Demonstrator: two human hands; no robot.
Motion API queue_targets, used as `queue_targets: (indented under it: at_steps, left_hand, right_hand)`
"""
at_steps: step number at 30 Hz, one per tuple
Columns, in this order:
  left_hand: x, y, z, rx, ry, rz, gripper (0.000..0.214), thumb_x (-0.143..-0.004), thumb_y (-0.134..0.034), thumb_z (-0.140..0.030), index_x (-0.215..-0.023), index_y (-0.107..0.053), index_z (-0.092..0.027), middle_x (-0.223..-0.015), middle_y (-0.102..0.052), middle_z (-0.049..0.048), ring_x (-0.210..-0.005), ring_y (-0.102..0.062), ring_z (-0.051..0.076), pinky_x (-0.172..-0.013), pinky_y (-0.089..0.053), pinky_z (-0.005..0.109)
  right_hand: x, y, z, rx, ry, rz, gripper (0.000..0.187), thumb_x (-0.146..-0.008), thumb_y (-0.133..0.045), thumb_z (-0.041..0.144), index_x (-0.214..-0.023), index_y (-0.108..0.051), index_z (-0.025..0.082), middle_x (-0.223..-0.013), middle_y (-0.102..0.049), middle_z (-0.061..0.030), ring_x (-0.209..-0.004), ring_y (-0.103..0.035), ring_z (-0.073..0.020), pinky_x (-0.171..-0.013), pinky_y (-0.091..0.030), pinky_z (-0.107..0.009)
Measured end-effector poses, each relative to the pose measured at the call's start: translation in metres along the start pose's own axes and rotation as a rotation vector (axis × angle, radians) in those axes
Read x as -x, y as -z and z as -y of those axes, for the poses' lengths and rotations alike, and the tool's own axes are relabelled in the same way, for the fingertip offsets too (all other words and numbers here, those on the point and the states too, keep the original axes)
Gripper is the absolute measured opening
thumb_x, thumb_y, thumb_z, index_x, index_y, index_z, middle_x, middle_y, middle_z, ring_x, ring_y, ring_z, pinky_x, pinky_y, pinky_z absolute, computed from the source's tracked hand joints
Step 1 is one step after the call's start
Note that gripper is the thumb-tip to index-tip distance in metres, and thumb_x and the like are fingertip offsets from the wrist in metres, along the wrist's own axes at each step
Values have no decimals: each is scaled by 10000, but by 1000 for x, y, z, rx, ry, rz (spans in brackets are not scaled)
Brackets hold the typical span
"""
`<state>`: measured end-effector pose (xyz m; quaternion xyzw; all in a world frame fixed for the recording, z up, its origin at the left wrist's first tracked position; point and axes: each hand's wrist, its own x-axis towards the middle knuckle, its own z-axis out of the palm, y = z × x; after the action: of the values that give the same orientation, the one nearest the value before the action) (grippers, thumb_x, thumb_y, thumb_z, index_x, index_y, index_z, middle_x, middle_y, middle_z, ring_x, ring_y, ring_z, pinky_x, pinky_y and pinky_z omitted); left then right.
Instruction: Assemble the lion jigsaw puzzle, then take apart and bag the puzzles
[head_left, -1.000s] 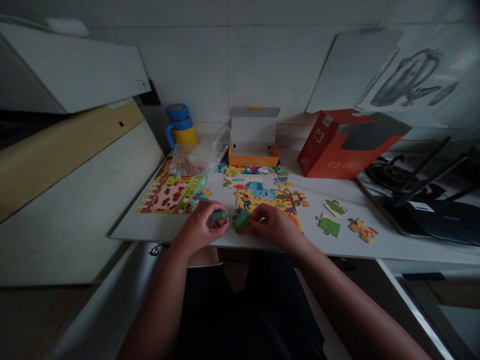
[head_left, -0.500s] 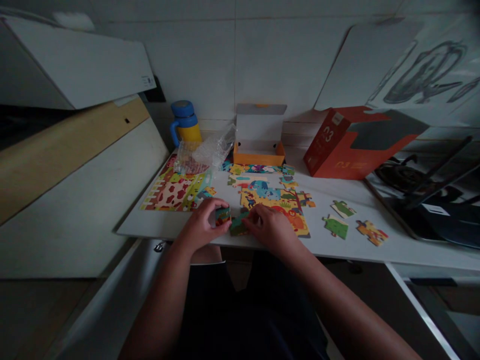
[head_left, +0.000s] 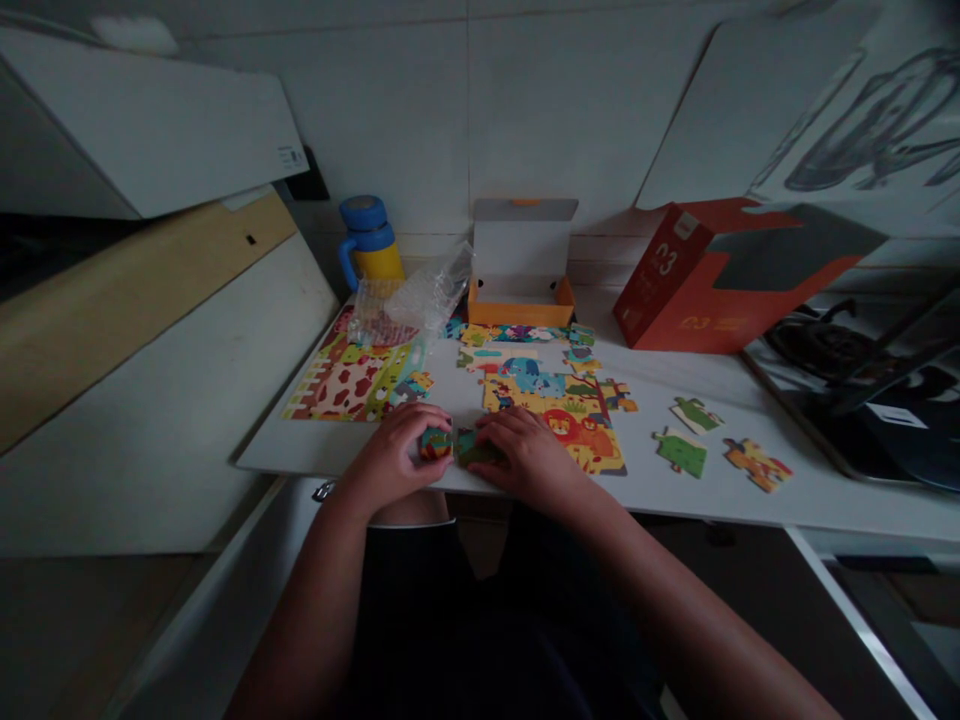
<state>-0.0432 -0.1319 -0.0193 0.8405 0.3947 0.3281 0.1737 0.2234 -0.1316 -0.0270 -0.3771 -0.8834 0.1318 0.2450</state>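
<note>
At the near edge of the white tabletop, my left hand (head_left: 401,447) grips a small stack of puzzle pieces (head_left: 436,443) between thumb and fingers. Just right of it, my right hand (head_left: 521,455) is closed over a dark green puzzle piece (head_left: 469,447), whose left part shows beyond the fingers. A narrow gap separates the two. Behind my right hand lies a partly joined puzzle (head_left: 570,405) with lions and blue elephants. Several loose pieces lie to the right, among them a green piece (head_left: 681,452) and an orange one (head_left: 757,463).
An open orange-and-white box (head_left: 519,312) stands at the back, with crumpled clear plastic (head_left: 427,300) and a blue-and-yellow mug (head_left: 377,250) to its left. A red box (head_left: 701,290) leans at the right, near a black stove (head_left: 855,400). A cow-patterned sheet (head_left: 341,385) lies left.
My left hand has shifted slightly left with its pieces. My right hand has flattened from a pinch and moved a little left over the green piece. The view has turned slightly.
</note>
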Motion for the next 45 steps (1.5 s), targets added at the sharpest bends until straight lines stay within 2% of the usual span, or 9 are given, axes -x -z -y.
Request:
queue_targets:
  at_steps: [11, 17, 24, 30, 36, 45]
  left_hand:
    - [-3, 8, 5, -38, -2, 100, 258, -868, -797, -235, -1094, -676, -266, -1209, -746, 59, -1182, -679, 256, -1089, -502, 490]
    - [0, 8, 5, -39, 23, 123, 268, -854, -816, -266, -1085, -682, -276, -1233, -753, 52, -1205, -680, 262, -1169, -431, 526]
    - [2, 10, 8, -49, 58, 141, 251, -862, -816, -301, -1082, -696, -288, -1237, -757, 44, -1215, -688, 262, -1250, -344, 557]
    - [1, 9, 5, -60, 37, 145, 234, -864, -817, -285, -1059, -688, -281, -1231, -753, 43, -1207, -682, 256, -1197, -397, 532]
    - [0, 10, 6, -50, 49, 152, 237, -857, -815, -289, -1069, -708, -282, -1229, -753, 46, -1198, -687, 264, -1194, -410, 540]
    - [-1, 14, 5, -18, 44, 144, 236, -872, -820, -310, -1071, -697, -282, -1195, -752, 43, -1170, -691, 260, -1156, -443, 515]
  right_hand:
    - [-4, -8, -1, -52, 10, -17, 267, -952, -771, 477, -1067, -740, 238, -1242, -756, -106, -1194, -644, -302, -1072, -484, -497]
    - [-4, -7, 0, -85, 14, -18, 262, -931, -794, 471, -1093, -791, 266, -1279, -757, -83, -1216, -642, -303, -1081, -491, -506]
    - [-2, -7, 1, -97, -1, -36, 227, -971, -753, 413, -1147, -819, 287, -1293, -759, -95, -1247, -635, -309, -1090, -504, -515]
    - [-4, -9, -4, -96, 2, -32, 229, -948, -783, 398, -1140, -820, 280, -1292, -768, -78, -1254, -636, -315, -1107, -500, -520]
    - [-6, -10, -6, -116, -16, 0, 322, -931, -803, 418, -1213, -780, 264, -1261, -785, -77, -1287, -628, -313, -1115, -489, -527]
    - [-6, -10, -2, -99, -17, -29, 253, -914, -817, 450, -1078, -790, 259, -1281, -772, -75, -1250, -620, -319, -1092, -498, -524]
